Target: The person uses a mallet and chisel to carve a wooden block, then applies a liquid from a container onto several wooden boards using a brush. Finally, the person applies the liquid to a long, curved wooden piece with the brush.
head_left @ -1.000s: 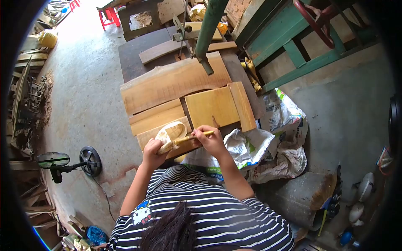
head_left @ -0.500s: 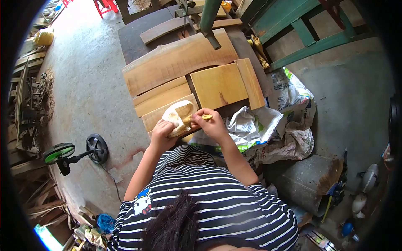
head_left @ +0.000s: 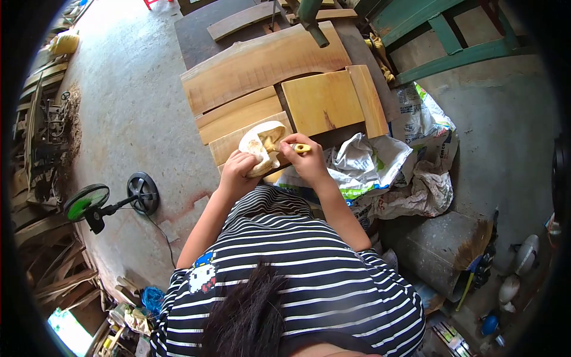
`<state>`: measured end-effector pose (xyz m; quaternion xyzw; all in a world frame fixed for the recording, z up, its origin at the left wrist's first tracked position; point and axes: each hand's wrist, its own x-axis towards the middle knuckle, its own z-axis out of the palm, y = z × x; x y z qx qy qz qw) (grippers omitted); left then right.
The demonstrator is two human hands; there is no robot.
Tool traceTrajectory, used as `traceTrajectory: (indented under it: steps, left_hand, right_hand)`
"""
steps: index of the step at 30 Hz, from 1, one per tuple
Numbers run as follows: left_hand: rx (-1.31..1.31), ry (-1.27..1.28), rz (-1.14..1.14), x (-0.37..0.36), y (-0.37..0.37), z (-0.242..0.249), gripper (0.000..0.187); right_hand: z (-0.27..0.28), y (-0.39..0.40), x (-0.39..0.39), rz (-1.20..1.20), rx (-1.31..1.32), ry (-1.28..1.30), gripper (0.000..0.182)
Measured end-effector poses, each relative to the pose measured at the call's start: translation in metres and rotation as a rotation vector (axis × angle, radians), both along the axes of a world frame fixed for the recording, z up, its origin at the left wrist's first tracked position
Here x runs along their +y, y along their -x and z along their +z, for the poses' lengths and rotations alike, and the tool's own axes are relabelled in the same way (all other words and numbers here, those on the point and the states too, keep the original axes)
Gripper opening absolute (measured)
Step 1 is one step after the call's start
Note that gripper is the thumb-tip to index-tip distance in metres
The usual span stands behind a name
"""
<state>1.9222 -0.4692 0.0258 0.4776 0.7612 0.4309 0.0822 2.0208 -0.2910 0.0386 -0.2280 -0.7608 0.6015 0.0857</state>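
A white plastic tub (head_left: 259, 130), its inside smeared with yellowish stuff, is tilted over the near edge of the boards. My left hand (head_left: 239, 172) is closed on its lower left rim. In my right hand (head_left: 306, 159) is a paintbrush with a yellow handle (head_left: 302, 148). The brush's working end reaches into the tub, where its bristles are hard to make out. Under and beyond the tub lie pale wooden boards: a narrow board (head_left: 223, 147), a squarish board (head_left: 321, 107) to the right and a long curved board (head_left: 262, 65) farther off.
A green metal machine part (head_left: 310, 21) juts over the dark tabletop (head_left: 193, 41). Crumpled plastic sacks (head_left: 369, 163) lie right of my hands. On the left floor is a fan (head_left: 89, 202) with a cable; at lower right lies a grey metal bin (head_left: 422, 250).
The view has shifted, so the boards and table sit higher and slightly right. The brush has moved a little within the tub; both hands keep their hold.
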Motion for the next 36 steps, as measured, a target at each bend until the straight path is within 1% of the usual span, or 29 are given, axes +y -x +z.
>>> traceTrajectory:
  steps: [1,3,4,5,7,9,10,11,14,15,17,19,20,21,23,25,27,29,31,33,35,36]
  left_hand:
    - [-0.004,0.012,-0.005,0.0,0.0,0.001,0.026]
    - [0.023,0.02,0.001,0.003,0.003,0.0,0.025]
    - [0.025,-0.025,0.043,0.005,0.003,0.001,0.024]
    - [0.027,-0.068,0.087,0.005,0.004,0.001,0.022]
    - [0.028,-0.035,0.114,-0.003,0.007,0.007,0.022]
    - [0.07,0.056,0.188,-0.019,0.011,0.003,0.022]
    - [0.035,0.033,0.261,-0.026,0.01,0.005,0.022]
    - [0.003,0.01,0.336,-0.032,0.011,0.007,0.022]
    - [0.043,0.032,0.455,-0.062,0.01,0.015,0.019]
    - [0.047,0.018,0.49,-0.069,0.008,0.022,0.019]
    - [0.059,0.026,0.545,-0.089,0.002,0.028,0.018]
    - [-0.079,0.004,0.711,-0.11,-0.004,0.024,0.016]
    - [-0.09,-0.077,0.696,-0.112,-0.007,0.026,0.015]
    - [-0.087,-0.073,0.712,-0.116,-0.01,0.028,0.015]
    - [-0.193,0.089,0.779,-0.127,-0.014,0.032,0.016]
    - [-0.196,0.086,0.776,-0.134,-0.017,0.029,0.018]
    - [0.028,0.208,0.687,-0.14,-0.024,0.034,0.019]
    - [0.03,0.22,0.675,-0.15,-0.029,0.034,0.019]
    - [-0.026,0.355,0.746,-0.164,-0.036,0.027,0.021]
    - [-0.037,0.359,0.763,-0.168,-0.04,0.023,0.022]
    - [-0.014,0.37,0.762,-0.169,-0.043,0.02,0.021]
    - [-0.021,0.371,0.76,-0.166,-0.043,0.019,0.021]
  right_hand:
    - [-0.006,0.001,-0.001,0.001,-0.005,0.006,0.017]
    - [-0.023,-0.001,-0.006,-0.037,0.0,0.22,0.016]
    - [-0.016,-0.002,-0.006,-0.069,0.03,0.338,0.015]
    - [-0.004,-0.003,-0.005,-0.108,0.073,0.392,0.014]
    - [0.029,-0.01,0.006,-0.114,0.157,0.402,0.012]
    - [0.06,-0.019,0.024,-0.097,0.21,0.318,0.012]
    - [0.07,-0.023,0.031,-0.107,0.237,0.281,0.012]
    - [0.075,-0.023,0.038,-0.116,0.265,0.242,0.012]
    - [0.068,-0.016,0.049,-0.163,0.151,0.032,0.013]
    - [0.055,-0.01,0.047,-0.147,0.149,0.039,0.013]
    - [0.008,-0.004,0.033,-0.054,0.157,-0.405,0.01]
    - [-0.028,0.002,-0.006,0.076,0.128,-0.377,0.009]
    - [-0.039,0.003,-0.027,0.163,0.118,-0.228,0.01]
    - [-0.044,0.004,-0.046,0.25,0.104,-0.079,0.011]
    - [-0.038,0.01,-0.069,0.292,-0.215,0.564,0.013]
    - [-0.041,0.012,-0.071,0.334,-0.177,0.557,0.013]
    - [-0.028,0.005,-0.053,0.203,-0.011,0.389,0.013]
    - [0.006,-0.004,-0.009,0.163,0.101,0.039,0.011]
    - [0.029,-0.016,0.023,0.073,0.014,-0.314,0.01]
    - [0.029,-0.021,0.033,0.025,-0.129,-0.341,0.009]
    - [-0.015,-0.028,0.02,0.057,-0.037,-0.235,0.01]
    - [-0.024,-0.025,0.004,0.129,0.017,-0.283,0.01]
